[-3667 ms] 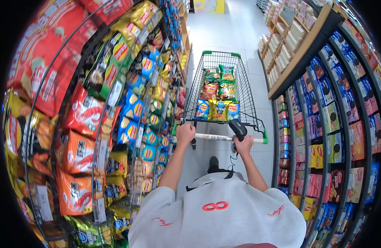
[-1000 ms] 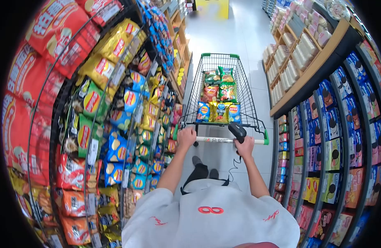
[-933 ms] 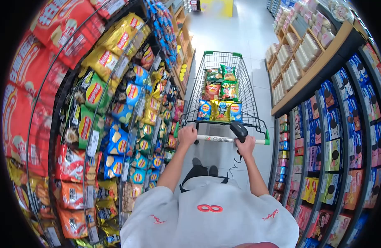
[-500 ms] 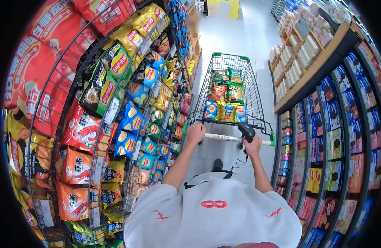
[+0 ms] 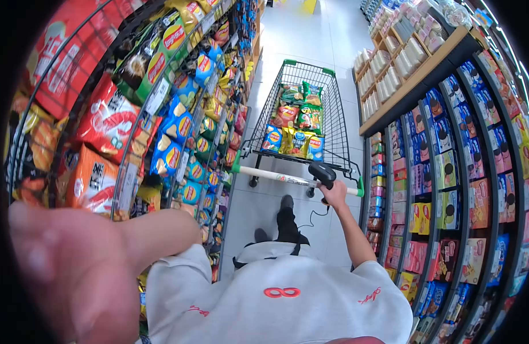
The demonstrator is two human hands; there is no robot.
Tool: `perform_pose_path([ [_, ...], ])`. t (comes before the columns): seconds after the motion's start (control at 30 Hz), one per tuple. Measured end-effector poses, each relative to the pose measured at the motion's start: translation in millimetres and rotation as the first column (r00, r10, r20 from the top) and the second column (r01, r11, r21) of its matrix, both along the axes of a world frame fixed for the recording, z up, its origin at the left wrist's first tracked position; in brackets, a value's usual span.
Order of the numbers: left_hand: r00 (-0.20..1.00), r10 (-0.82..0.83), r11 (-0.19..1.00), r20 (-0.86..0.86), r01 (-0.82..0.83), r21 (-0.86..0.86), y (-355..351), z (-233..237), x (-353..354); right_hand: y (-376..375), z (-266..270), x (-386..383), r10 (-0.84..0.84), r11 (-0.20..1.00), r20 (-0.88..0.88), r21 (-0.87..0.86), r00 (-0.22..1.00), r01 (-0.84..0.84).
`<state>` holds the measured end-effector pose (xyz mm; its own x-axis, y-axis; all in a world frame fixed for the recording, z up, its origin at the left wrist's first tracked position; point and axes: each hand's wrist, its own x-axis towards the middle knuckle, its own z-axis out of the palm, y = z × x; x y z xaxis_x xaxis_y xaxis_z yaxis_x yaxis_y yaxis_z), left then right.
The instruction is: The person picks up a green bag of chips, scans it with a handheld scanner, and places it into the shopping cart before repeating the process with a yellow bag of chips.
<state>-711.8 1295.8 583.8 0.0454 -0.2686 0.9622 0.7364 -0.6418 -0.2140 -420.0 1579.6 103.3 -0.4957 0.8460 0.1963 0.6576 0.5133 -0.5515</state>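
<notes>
A wire shopping cart (image 5: 340, 114) with green corners stands in front of me, with several chip bags (image 5: 296, 143) lying in its basket. My right hand (image 5: 333, 195) is wrapped round the right part of the white cart handle (image 5: 270, 174), just below a black handheld device (image 5: 322, 172) with a coiled cord. My left hand (image 5: 75, 269) is raised at the lower left, close to the camera and blurred, off the handle. It overlaps the view of the snack shelf; its fingers are smeared, so their pose is unclear.
Wire-fronted shelves of chip bags (image 5: 175, 120) line the left side. On the right stand shelves of boxed snacks (image 5: 448, 209) and a wooden rack (image 5: 416, 77) of white packages. A tiled aisle floor (image 5: 299, 37) runs ahead beyond the cart.
My left hand has let go of the cart handle and swung out to the lower left, near the camera. The view has shifted, and the cart appears tilted and a little further left.
</notes>
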Motion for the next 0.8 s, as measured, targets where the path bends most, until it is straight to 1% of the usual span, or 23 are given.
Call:
perform_pose_path([
  [0.1, 0.998, 0.011, 1.0, -0.064, -0.009, 0.029, -32, 20, 17, -28, 14, 3, -0.029, 0.992, 0.042, -0.121, 0.999, 0.034],
  [0.13, 0.997, 0.016, 0.999, -0.074, -0.013, 0.035, -41, 23, 22, -37, 20, 2, -0.022, 0.995, 0.06, -0.093, 0.998, 0.028],
  [0.23, 0.996, 0.014, 0.999, -0.093, -0.01, 0.046, -60, 29, 33, -60, 13, 4, -0.02, 0.997, 0.022, -0.072, 1.0, 0.021],
  [0.27, 0.996, 0.007, 0.999, -0.094, -0.003, 0.048, -66, 29, 37, -64, 8, 5, -0.037, 0.986, 0.089, -0.156, 0.995, 0.05],
  [0.3, 0.996, 0.0, 0.999, -0.09, 0.004, 0.046, -70, 28, 41, -73, 13, 4, -0.07, 0.986, 0.164, -0.137, 0.984, 0.093],
  [0.37, 0.995, -0.02, 0.998, -0.093, 0.025, 0.05, -79, 29, 50, -87, 13, 6, -0.066, 0.987, 0.093, -0.141, 0.993, 0.079],
  [0.43, 0.996, -0.029, 0.999, -0.088, 0.033, 0.043, -87, 28, 60, -100, 14, 7, -0.058, 0.993, 0.051, -0.101, 0.997, 0.063],
  [0.47, 0.997, -0.026, 0.999, -0.076, 0.029, 0.04, -91, 28, 66, -105, 16, 9, -0.069, 0.991, 0.113, -0.109, 0.991, 0.082],
  [0.53, 0.997, -0.026, 0.999, -0.077, 0.027, 0.024, -96, 30, 76, -114, -4, 18, -0.061, 0.993, 0.063, -0.095, 0.996, 0.067],
  [0.57, 0.996, -0.022, 0.999, -0.081, 0.024, 0.024, -98, 32, 85, -111, -12, 17, -0.057, 0.995, 0.021, -0.078, 0.998, 0.059],
  [0.6, 0.996, -0.021, 0.999, -0.083, 0.024, 0.035, -102, 31, 92, -116, -6, 19, -0.02, 1.0, 0.011, -0.015, 1.0, 0.02],
  [0.63, 0.997, -0.02, 0.999, -0.076, 0.023, 0.037, -104, 33, 98, -125, 18, 19, -0.029, 0.997, 0.037, -0.073, 0.999, 0.031],
  [0.7, 0.998, -0.009, 0.999, -0.066, 0.012, 0.042, -112, 35, 109, -129, 7, 25, -0.04, 0.996, 0.047, -0.077, 0.998, 0.044],
  [0.77, 0.998, -0.002, 0.998, -0.061, 0.006, 0.065, -119, 34, 123, -134, 3, 29, -0.013, 1.0, 0.04, -0.014, 0.999, 0.014],
  [0.8, 0.998, 0.003, 0.998, -0.056, 0.001, 0.063, -121, 34, 133, -137, 8, 32, -0.003, 0.997, 0.068, -0.072, 0.998, 0.008],
])
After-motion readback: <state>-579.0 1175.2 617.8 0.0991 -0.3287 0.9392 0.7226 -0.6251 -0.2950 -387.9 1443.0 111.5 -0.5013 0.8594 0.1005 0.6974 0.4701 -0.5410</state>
